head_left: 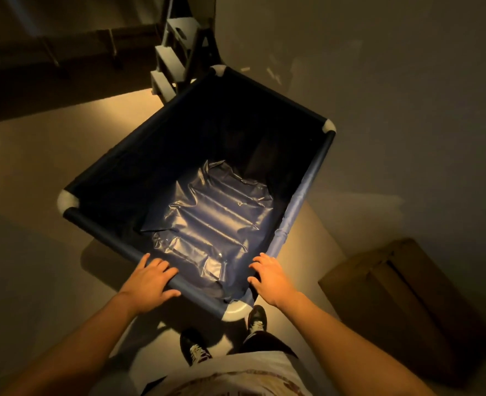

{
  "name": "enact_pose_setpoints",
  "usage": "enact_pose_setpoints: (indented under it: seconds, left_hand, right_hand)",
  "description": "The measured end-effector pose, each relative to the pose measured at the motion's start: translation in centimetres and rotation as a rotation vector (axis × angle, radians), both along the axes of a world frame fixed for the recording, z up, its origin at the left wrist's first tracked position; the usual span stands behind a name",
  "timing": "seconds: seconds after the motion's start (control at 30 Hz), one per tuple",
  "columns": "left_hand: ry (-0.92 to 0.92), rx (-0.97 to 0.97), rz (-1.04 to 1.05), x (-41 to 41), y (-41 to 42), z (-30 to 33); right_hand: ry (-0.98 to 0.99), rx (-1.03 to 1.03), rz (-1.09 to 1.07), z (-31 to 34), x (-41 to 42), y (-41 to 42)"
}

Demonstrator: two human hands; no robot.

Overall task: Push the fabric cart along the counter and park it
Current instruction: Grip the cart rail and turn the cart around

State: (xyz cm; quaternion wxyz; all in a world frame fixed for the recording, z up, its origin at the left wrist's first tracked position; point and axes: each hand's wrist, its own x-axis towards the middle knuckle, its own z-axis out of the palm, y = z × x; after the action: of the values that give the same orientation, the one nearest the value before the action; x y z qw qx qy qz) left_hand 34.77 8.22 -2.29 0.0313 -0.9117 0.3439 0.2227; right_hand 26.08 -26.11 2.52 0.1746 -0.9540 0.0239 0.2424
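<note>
A dark blue fabric cart (107, 232) with white corner joints stands on the floor in front of me, seen from above. Its bin holds nothing but a crumpled shiny liner at the bottom. My left hand (147, 280) wraps the near rim bar, fingers curled over the top. My right hand (267, 274) rests on the near right corner of the rim, where the right side bar meets it, fingers bent over the fabric edge. The cart is turned so that one corner points toward my feet.
A grey step stool (176, 52) stands just beyond the cart's far corner. A brown cardboard box (401, 295) sits on the floor to the right. A dark counter or shelf unit (50, 61) runs along the upper left. My shoes (224, 335) are close behind the cart.
</note>
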Motion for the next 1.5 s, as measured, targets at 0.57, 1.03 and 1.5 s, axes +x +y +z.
enact_pose_setpoints:
  seconds: [0.57, 1.03, 1.5]
  left_hand:
    - [0.103, 0.121, 0.005, 1.0, -1.2, 0.4]
    - [0.11, 0.147, 0.015, 2.5, -0.6, 0.6]
    - [0.077, 0.051, -0.196, 9.4, 6.3, -0.7]
  right_hand:
    - [0.316, 0.287, 0.029, -2.1, 2.7, 5.7]
    - [0.349, 0.403, 0.036, -3.3, 3.6, 5.6]
    - [0.374, 0.342, -0.189, -2.5, 2.1, 12.2]
